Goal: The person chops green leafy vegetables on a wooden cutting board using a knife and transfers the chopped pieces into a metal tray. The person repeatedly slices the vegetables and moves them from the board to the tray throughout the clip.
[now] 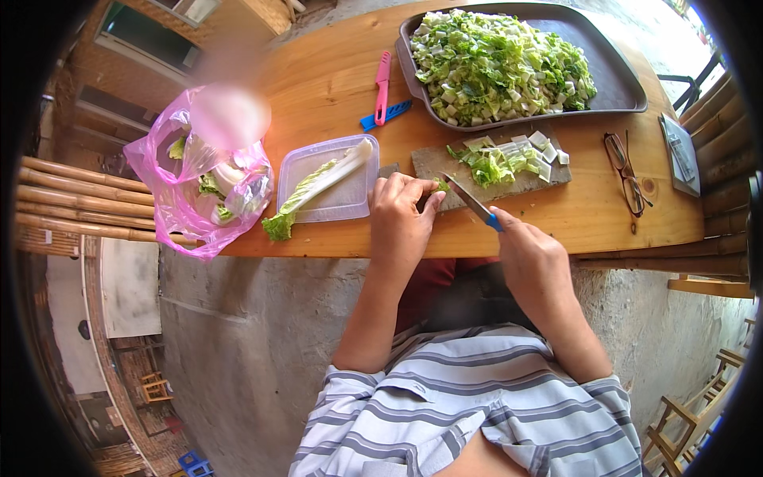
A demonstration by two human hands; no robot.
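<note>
one knife (pixel 474 203) is clamped in the right hand (pixel 532 253), tip over the cutting board (pixel 431 163); the left hand (pixel 403 205) pinches a leaf piece (pixel 439 184) at the board's left end; chopped leaves (pixel 501 164) lie further right on it; slicing seems in hand, next needing a steady pinch.

Table (pixel 326 83) was smooth, glossy wood; knife blade (pixel 469 199) metal, handle (pixel 495 223) plastic; bag (pixel 171 211) at 10 o'clock was shiny, thin plastic; shirt (pixel 469 397) at 5, cloth; floor (pixel 222 334) at 8, rough, matt.
</note>
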